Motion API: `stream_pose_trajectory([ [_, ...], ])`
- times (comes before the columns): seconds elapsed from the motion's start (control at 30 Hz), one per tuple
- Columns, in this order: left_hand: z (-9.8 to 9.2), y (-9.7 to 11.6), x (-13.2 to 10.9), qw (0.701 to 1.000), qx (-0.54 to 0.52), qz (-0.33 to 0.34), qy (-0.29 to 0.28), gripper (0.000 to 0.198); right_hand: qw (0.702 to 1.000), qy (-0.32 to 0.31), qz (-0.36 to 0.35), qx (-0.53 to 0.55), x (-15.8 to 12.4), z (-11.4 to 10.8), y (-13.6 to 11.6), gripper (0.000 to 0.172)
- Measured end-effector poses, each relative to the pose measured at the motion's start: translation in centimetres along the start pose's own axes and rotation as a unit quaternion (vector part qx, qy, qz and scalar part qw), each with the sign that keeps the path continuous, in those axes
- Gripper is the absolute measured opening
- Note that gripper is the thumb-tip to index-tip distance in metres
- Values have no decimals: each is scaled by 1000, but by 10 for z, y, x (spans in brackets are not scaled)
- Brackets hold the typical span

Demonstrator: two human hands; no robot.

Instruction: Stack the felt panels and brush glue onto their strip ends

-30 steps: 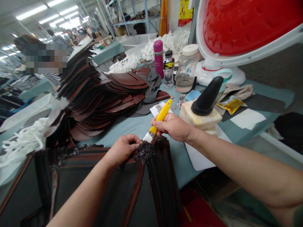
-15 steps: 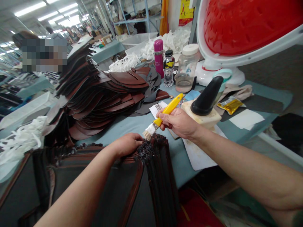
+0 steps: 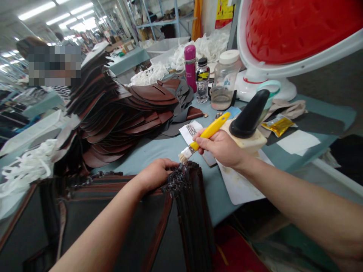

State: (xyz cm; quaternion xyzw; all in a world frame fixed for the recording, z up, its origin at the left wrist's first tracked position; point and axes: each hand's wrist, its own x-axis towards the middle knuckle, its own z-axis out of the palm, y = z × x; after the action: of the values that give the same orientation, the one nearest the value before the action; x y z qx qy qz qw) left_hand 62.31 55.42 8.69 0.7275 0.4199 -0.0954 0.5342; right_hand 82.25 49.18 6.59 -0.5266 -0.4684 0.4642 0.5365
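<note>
My right hand (image 3: 225, 148) grips a paintbrush (image 3: 211, 130) by its yellow handle, near the metal band. Its pale bristles point down and touch, or nearly touch, the top edges of a thick stack of dark leather pieces (image 3: 188, 196) with brown edging. My left hand (image 3: 155, 174) lies over the top of this stack, with fingers and thumb closed about the edges just left of the bristles. Its fingertips are partly hidden among dark, shiny, ragged edges. More dark panels of the stack spread below my left forearm.
A tall pile of brown leather pieces (image 3: 121, 117) stands behind. Farther right are a pink flask (image 3: 190, 70), a drink bottle (image 3: 202, 83), a plastic jar (image 3: 224, 81), a black-handled object (image 3: 249, 115) on a pale block and a large red-and-white device (image 3: 295, 34). A person (image 3: 61, 90) is at far left.
My right hand and the paintbrush have moved slightly right along the stack's top edge. My left hand has shifted a little right as well, still on the leather pieces.
</note>
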Motion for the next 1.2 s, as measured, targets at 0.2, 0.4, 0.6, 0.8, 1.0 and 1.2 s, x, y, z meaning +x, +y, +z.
stream_pose_trajectory([
  [0.2, 6, -2, -1, 994, -102, -36, 12, 32, 995, -72, 15, -71, -5, 8, 18, 14],
  [0.4, 8, -5, -3, 990, -100, -68, 70, 27, 998, 60, -9, -27, 6, -1, 23, 15],
  [0.6, 5, -3, -12, 988, -115, -38, 91, 23, 985, 14, 73, 155, -3, 13, 21, 26],
  [0.8, 1, -3, -15, 991, -87, -32, 100, 18, 966, -50, 93, 238, -9, 17, 9, 26],
  [1.0, 0, -3, -19, 991, -102, -42, 71, 21, 982, 21, 66, 174, -6, 13, 14, 21],
  [1.2, -5, -5, -14, 985, -120, -97, 78, 29, 969, -47, 55, 238, -10, 16, 2, 25],
])
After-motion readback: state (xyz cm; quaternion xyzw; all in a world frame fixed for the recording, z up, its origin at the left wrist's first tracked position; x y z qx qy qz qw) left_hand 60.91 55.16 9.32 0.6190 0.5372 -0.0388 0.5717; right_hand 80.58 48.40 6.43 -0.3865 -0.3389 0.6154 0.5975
